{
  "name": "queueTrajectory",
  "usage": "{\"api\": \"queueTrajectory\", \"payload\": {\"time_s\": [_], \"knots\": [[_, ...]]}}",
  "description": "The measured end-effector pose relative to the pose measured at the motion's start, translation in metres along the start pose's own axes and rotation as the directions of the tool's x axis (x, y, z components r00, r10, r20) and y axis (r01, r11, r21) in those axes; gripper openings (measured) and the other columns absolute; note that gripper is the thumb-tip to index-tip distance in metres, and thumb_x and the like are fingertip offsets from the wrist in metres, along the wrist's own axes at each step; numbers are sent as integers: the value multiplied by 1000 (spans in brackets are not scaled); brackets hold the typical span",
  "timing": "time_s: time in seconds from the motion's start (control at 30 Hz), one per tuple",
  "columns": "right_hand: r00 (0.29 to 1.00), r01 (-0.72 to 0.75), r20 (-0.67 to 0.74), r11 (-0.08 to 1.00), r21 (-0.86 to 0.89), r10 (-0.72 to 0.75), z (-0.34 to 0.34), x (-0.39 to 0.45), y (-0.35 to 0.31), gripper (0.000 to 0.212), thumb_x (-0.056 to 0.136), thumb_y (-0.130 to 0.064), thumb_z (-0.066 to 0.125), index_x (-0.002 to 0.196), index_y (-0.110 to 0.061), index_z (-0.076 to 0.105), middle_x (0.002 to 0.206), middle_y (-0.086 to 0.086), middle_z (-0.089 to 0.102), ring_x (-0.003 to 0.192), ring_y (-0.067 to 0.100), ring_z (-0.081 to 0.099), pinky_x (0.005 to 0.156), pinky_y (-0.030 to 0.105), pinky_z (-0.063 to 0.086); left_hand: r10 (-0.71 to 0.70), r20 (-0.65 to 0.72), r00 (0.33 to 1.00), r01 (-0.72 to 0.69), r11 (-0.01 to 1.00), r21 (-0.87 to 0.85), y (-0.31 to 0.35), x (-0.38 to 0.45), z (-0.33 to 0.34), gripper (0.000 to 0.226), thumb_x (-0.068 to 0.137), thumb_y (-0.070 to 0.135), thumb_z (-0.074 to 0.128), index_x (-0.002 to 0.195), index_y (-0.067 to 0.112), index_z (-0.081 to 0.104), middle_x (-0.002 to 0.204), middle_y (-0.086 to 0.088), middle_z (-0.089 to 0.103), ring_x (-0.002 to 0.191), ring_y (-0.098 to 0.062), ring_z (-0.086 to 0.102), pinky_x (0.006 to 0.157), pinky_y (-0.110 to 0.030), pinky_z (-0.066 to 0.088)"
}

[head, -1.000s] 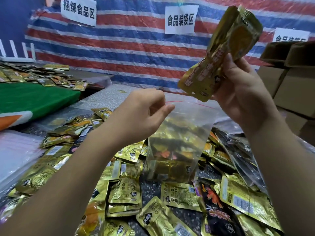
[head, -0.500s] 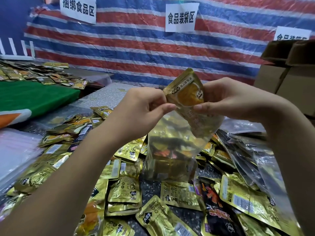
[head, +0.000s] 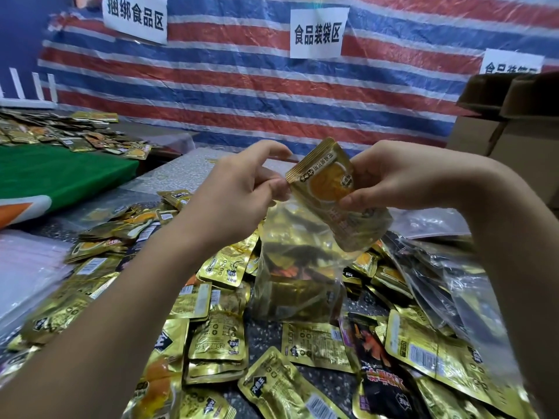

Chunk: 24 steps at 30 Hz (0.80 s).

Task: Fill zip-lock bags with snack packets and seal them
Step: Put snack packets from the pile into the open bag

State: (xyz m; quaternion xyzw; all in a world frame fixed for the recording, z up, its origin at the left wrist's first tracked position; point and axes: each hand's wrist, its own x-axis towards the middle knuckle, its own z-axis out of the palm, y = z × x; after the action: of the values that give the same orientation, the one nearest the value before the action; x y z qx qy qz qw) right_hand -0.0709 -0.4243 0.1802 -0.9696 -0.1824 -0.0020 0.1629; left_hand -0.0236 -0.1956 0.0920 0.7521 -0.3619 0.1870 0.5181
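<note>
A clear zip-lock bag [head: 298, 267] hangs upright over the table, partly filled with gold snack packets. My left hand [head: 242, 189] pinches the bag's top edge on the left. A gold snack packet [head: 329, 186] with an orange picture sticks halfway into the bag's mouth, its lower end inside the plastic. My right hand [head: 390, 176] grips this packet from the right, thumb at its lower edge.
Loose gold packets [head: 217, 343] and a few black ones [head: 384, 385] cover the speckled table. Empty clear bags [head: 429, 258] lie at the right. Cardboard boxes [head: 514, 122] stand at the far right. A green cloth [head: 54, 173] with more packets is at the left, before a striped tarp wall.
My right hand brought the gold packet down from high up and pushed it into the bag's mouth. My left hand kept its pinch on the bag's top edge.
</note>
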Motion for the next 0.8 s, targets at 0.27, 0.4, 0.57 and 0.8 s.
{"api": "queueTrajectory", "payload": {"time_s": [0.27,0.4,0.57,0.8], "knots": [[993,7,115,978,206,-32,-5,-2,9,33,75,-32,72,105,-19,74,101,-3,78,96,14,73,91,36,54,-90,54,994,101,963,-251,8,-2,4,25,99,2,53,116,15,62,90,-2,77,83,-15,74,76,-34,61],[994,-28,107,988,150,12,-2,-2,7,25,78,-33,73,102,-27,75,99,-8,78,94,11,73,93,39,53,-122,27,992,125,958,-258,8,-2,11,26,98,1,53,120,9,64,96,-7,76,85,-20,74,79,-41,60],[993,-80,94,996,28,77,-1,-2,1,9,87,-27,74,95,-26,76,90,-10,77,85,8,72,87,39,53,-112,-31,993,100,959,-266,10,-2,15,24,97,2,55,113,14,69,99,-3,75,88,-18,72,80,-37,60],[979,-59,166,949,-310,116,21,11,-11,18,88,-31,69,71,-34,65,64,-16,66,56,-5,57,57,19,38,-85,-87,993,71,986,-148,13,-6,25,23,96,9,60,108,25,71,101,4,73,96,-9,68,89,-37,57]]}}
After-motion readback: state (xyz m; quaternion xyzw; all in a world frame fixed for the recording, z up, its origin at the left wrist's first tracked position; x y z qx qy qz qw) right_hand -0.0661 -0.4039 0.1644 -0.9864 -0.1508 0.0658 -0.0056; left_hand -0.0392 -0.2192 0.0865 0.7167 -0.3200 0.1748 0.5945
